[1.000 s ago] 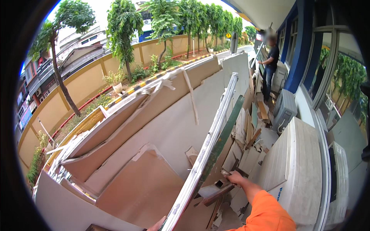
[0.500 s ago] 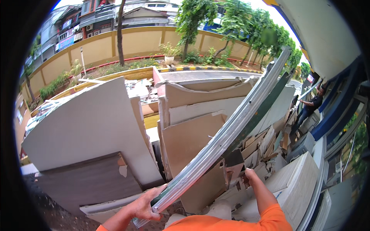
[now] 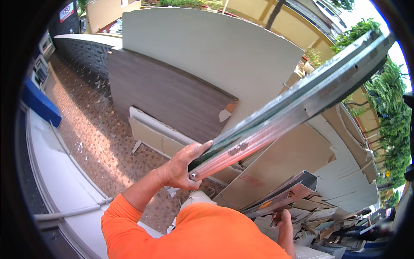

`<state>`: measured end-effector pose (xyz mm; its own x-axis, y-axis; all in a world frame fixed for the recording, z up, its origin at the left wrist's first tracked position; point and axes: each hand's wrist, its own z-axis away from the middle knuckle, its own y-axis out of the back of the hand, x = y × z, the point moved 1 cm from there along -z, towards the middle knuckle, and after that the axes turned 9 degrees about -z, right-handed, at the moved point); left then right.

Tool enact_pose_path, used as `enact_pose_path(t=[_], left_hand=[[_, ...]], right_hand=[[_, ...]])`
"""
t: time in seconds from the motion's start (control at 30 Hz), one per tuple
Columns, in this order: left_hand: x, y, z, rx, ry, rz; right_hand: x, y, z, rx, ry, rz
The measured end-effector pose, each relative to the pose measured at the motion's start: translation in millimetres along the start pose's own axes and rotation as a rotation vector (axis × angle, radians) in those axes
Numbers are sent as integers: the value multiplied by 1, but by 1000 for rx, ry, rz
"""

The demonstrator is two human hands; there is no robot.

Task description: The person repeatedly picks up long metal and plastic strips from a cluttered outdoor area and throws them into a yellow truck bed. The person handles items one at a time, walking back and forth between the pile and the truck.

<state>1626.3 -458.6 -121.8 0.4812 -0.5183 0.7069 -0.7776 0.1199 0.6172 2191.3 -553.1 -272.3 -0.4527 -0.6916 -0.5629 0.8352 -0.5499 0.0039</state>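
My left hand grips the near end of a long bundle of metal channels, silver and dark green with scuffed patches. The bundle slants up toward the far right. On the right, my right hand is closed, with a small dark brown piece at its fingers that I cannot make out. Just above that hand, a shorter open-ended metal channel lies slanted; whether my fingers touch it is unclear. Behind the bundle lean a large pale grey board and a dark wood-grain panel.
Pebble-patterned floor runs along the left beside a white ledge. Torn tan boards lean at the right, near broken board scraps. Another person is at the far right. A yellow wall stands behind.
The view has swung left, bringing the floor and ledge into sight. My left hand still holds the bundle's end. My right hand stays low beside the shorter channel.
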Motion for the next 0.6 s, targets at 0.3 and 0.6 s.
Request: enact_pose_path(t=[0.3,0.6], left_hand=[[32,82,119,355,350,-152],[-24,190,218,642,491,-116]], right_hand=[[69,-66,6,-65,-40,21],[109,-167,32,-62,-77,153]])
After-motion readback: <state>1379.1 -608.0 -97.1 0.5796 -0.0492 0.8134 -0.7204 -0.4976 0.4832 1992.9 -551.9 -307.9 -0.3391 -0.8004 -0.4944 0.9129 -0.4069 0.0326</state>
